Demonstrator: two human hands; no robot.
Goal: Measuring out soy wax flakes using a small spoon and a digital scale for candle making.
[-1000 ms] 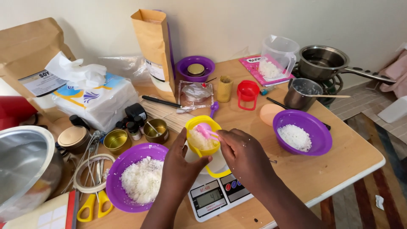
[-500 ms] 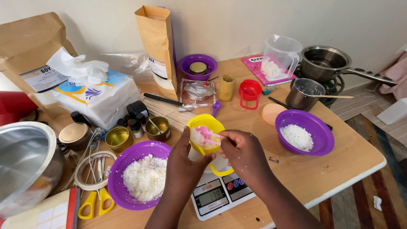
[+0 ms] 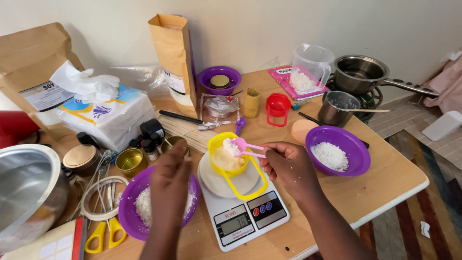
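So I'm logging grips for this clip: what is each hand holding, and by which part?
The right hand pinches the pink spoon by its handle end, bowl over the yellow cup. The left hand holds nothing.

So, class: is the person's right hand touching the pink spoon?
Touching. The head view shows the right hand pinching the pink spoon by its handle, over the yellow cup.

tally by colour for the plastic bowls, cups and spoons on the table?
Purple: 4 - bowl under the left hand, bowl of white flakes at right, small bowl at the back, small spoon
Yellow: 1 - measuring cup on the scale
Pink: 1 - spoon in the right hand
Red: 1 - cup
Total: 7
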